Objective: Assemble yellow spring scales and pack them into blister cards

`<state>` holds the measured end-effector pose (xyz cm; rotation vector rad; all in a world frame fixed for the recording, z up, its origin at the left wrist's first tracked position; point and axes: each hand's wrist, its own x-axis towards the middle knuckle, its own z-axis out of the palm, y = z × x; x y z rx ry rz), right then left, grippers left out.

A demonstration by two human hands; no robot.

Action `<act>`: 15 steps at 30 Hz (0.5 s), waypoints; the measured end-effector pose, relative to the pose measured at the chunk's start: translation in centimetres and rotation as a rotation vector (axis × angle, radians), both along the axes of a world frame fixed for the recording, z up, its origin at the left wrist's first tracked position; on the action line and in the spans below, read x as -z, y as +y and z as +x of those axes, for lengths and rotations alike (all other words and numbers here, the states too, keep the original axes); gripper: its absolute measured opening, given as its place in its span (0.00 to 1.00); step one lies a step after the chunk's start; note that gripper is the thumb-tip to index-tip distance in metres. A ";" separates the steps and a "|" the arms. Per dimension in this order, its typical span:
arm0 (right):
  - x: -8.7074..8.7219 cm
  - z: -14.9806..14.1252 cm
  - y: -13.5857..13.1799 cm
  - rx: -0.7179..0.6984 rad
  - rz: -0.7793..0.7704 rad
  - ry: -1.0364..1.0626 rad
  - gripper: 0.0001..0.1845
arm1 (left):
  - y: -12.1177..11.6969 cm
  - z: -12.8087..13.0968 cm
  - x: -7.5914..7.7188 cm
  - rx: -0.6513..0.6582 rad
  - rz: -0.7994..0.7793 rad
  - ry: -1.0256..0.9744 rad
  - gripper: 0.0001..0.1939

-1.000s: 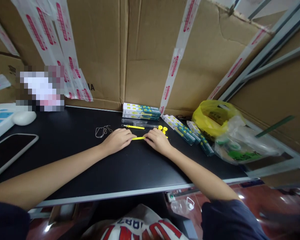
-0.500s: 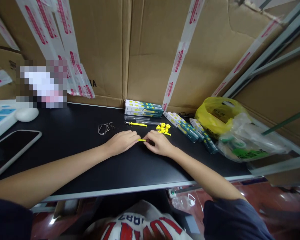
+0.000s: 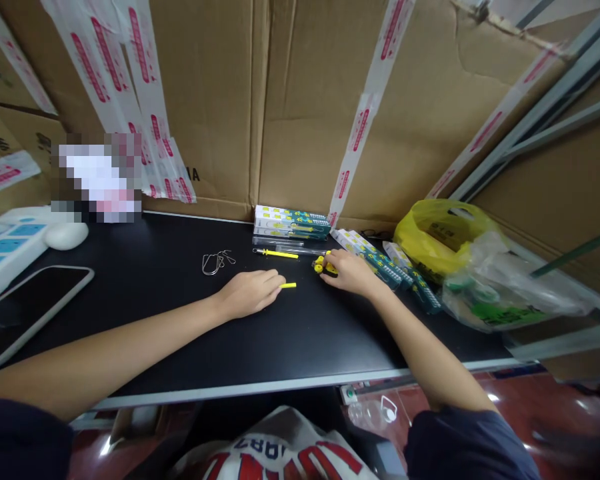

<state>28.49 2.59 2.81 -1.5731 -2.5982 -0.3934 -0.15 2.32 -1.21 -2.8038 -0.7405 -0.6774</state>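
My left hand [image 3: 253,293] is closed on a thin yellow plastic stick [image 3: 289,285], whose end pokes out to the right of the fingertips; the rest is hidden. My right hand [image 3: 353,272] reaches over a small pile of yellow plastic parts [image 3: 319,268], with thumb and fingers bent around some of them. It partly covers the pile. Beyond my left hand lies a finished-looking yellow stick with a dark wire tip [image 3: 280,254]. To its left rests a bundle of bent metal wire [image 3: 219,262].
Printed small boxes [image 3: 290,220] stand stacked at the back beside clear plastic tubes [image 3: 305,249]. More boxes [image 3: 375,253] lie right of centre. Plastic bags [image 3: 430,230] are at the right. On the left are a phone [image 3: 30,313] and a white power strip [image 3: 15,243]. Cardboard [image 3: 205,100] walls the back.
My right hand has left the yellow stick and moved right and back to the pile of yellow parts. My left hand still holds the stick in nearly the same place.
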 end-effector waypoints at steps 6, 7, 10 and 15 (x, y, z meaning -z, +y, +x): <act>1.0 -1.1 0.2 0.055 0.048 -0.022 0.17 | 0.0 0.0 0.1 0.015 -0.033 -0.014 0.11; 1.1 -1.2 0.2 0.063 0.051 -0.021 0.16 | 0.1 0.0 0.1 0.017 -0.039 -0.013 0.11; 1.2 -1.4 0.1 0.082 0.030 0.004 0.10 | 0.1 0.0 0.2 0.013 -0.048 -0.006 0.12; 1.0 -1.4 -0.2 0.083 -0.050 0.069 0.07 | 0.0 -0.1 0.1 0.011 -0.057 0.009 0.11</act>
